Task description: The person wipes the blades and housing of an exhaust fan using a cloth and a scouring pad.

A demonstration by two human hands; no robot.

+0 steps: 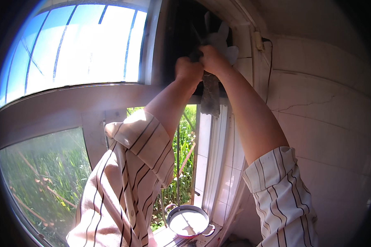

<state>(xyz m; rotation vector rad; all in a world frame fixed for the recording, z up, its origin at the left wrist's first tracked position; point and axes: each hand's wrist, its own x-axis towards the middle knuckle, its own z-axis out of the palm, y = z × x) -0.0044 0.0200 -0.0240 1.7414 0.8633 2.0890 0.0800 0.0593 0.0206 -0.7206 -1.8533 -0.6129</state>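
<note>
Both my hands are raised to a dark opening above the window, where an exhaust fan with pale blades (219, 38) sits. My left hand (188, 69) is closed beside a small dark part in front of the fan. Touching or nearly touching it, my right hand (213, 60) has its fingers bent at the same dark part. A grey, dirty cloth (210, 95) hangs down below my hands; which hand grips it cannot be told. The fingertips are in shadow and partly hidden.
A two-handled pan (188, 222) stands on the sill below. Window frames (65, 94) and a glass pane (49, 179) are on the left, with metal bars outside. A tiled wall (321, 132) with a hanging cable (269, 74) is on the right.
</note>
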